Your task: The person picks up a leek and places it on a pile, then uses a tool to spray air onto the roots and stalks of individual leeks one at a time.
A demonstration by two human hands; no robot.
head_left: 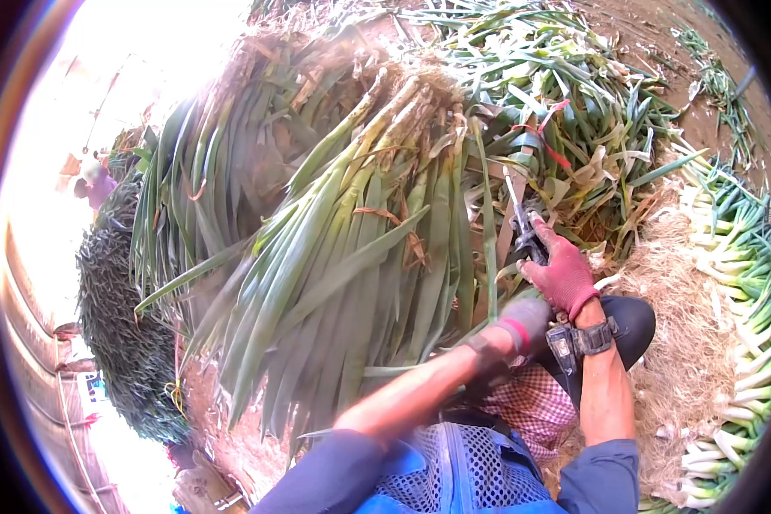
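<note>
My right hand (562, 269), in a red work glove, is closed around a dark-handled tool (529, 243) with a slim, pale metal tip pointing up and away from me. Just below and left of it, my left hand (527, 320) is smeared by motion, in a greyish glove with a pink cuff, its fingers not clear. Close ahead of the left hand lies a large heap of long leeks (364, 223), root ends up at the far side and green leaves hanging toward me. My bent knee (630, 325) in dark cloth sits behind the right wrist, which wears a black strapped device (578, 341).
To the right, a row of trimmed leeks (750, 377) lines a mat of cut roots (668, 283). Loose leaves with red tape (557, 154) pile up beyond my hands. A dark green bundle (133, 317) stands at left, with a person in pink (98, 184) behind it.
</note>
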